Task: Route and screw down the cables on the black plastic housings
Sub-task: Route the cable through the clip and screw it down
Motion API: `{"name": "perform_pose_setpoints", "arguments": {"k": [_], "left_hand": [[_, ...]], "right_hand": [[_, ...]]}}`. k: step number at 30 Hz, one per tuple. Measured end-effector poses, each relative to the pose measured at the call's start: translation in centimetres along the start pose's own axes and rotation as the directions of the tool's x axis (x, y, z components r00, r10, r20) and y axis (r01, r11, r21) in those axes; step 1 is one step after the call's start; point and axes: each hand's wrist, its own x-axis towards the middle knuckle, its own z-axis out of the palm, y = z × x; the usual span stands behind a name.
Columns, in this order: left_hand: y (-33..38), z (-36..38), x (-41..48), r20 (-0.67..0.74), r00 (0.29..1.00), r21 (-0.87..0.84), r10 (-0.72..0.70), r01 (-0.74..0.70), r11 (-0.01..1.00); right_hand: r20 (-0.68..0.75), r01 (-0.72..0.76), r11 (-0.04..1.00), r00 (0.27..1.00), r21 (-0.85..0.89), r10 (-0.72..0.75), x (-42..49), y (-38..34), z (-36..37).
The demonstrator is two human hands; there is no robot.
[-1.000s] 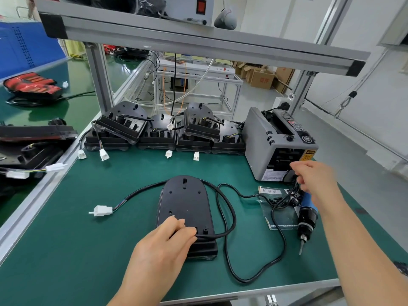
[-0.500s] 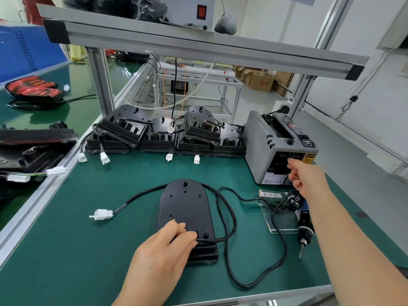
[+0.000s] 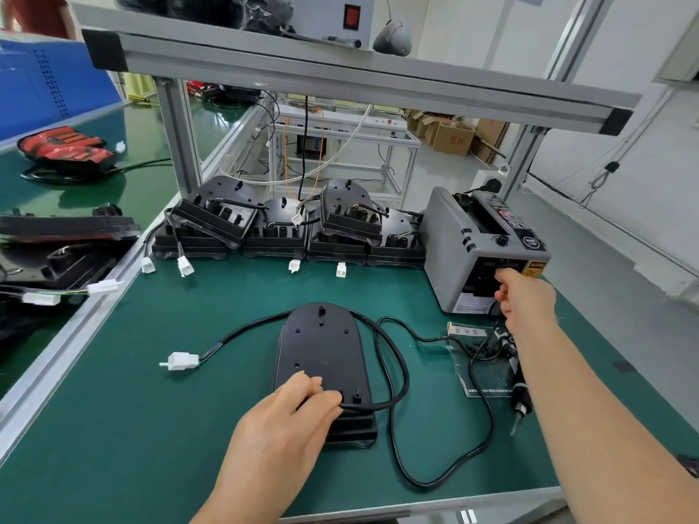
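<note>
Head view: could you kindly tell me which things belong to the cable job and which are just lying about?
Job: black housing, cable under the left hand, white connector, electric screwdriver, tape dispenser, stacked housings.
Lying about: red pads, cardboard boxes.

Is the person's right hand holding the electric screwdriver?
No: the electric screwdriver lies on the table while the right hand reaches at the tape dispenser.

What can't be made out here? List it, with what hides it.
All in the head view:
- Where the cable sits on the housing: covered by the left hand gripping it.
- Whether the right hand pinches anything at the tape dispenser: fingertips turned away.
- Upper body of the screwdriver: behind the right forearm.
- Print on the bag label: too small.
</note>
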Motion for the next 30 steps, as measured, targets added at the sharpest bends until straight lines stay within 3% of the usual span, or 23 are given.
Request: {"name": "perform_pose_setpoints", "arguments": {"k": [17,30], "left_hand": [[0.2,0.0,0.1,-0.022,1.000,-0.003,0.005,-0.005,1.000],[0.2,-0.1,0.2,-0.021,1.000,-0.022,0.003,-0.003,1.000]], "right_hand": [[0.079,-0.016,0.998,0.997,0.059,0.011,0.3,0.4,-0.5],[-0.030,0.013,0.998,0.999,0.061,-0.011,-0.5,0.1,0.1]]}}
